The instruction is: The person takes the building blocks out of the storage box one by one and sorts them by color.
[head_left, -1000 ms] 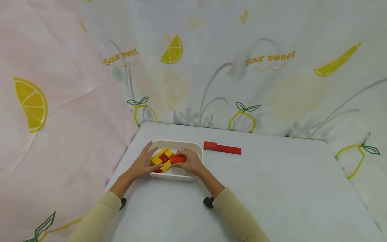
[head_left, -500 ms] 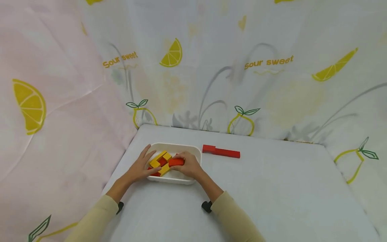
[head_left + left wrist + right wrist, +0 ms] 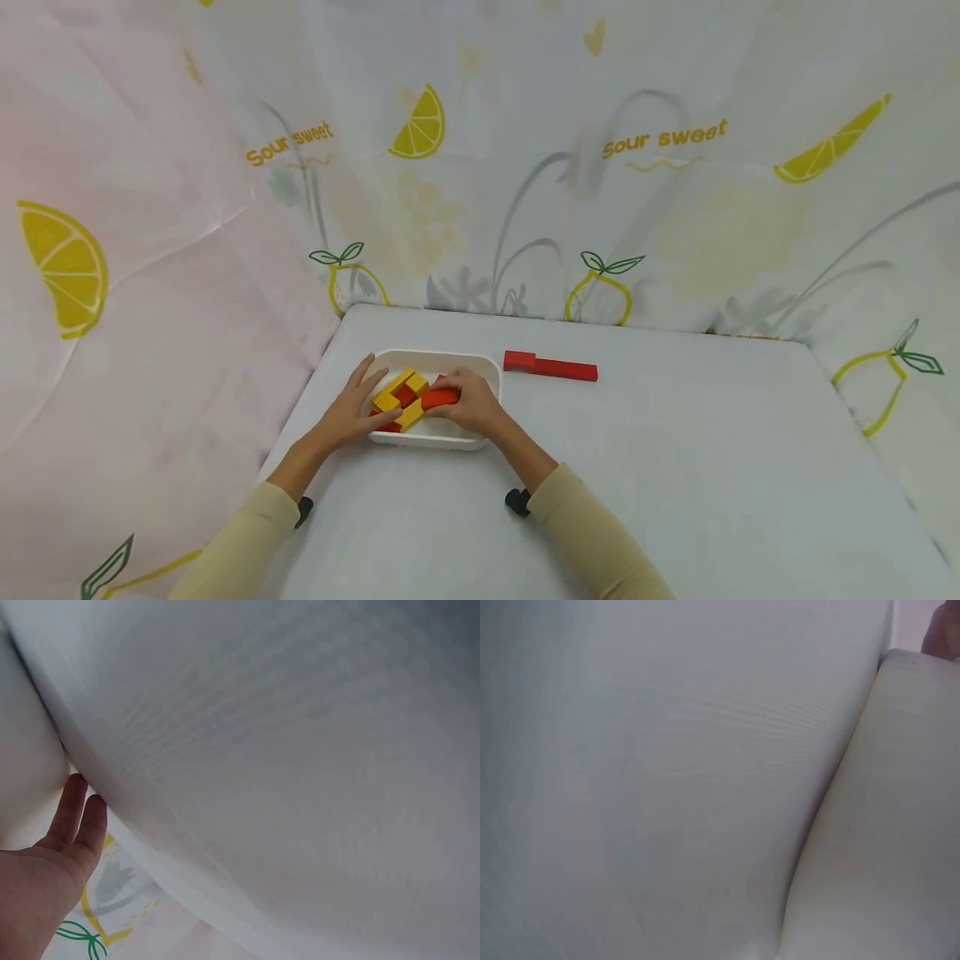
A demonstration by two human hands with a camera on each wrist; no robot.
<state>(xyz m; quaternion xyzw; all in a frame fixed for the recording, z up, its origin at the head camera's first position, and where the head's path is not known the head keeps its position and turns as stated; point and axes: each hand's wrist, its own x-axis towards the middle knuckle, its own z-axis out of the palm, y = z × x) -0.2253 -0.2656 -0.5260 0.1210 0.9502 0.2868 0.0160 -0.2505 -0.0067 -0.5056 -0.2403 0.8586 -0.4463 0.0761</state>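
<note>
Two inscriptions can be read in the head view, and both stand on the printed cloth [image 3: 517,100] behind the desk [image 3: 675,458]. The left inscription [image 3: 289,143] says "Sour sweet", in orange letters which climb toward the right. The right inscription [image 3: 665,139] says the same two words, "Sour sweet", in the same orange colour, and it also rises a little. In each one, only the first letter is a capital. Under each runs a paler wavy line [image 3: 666,165].
</note>
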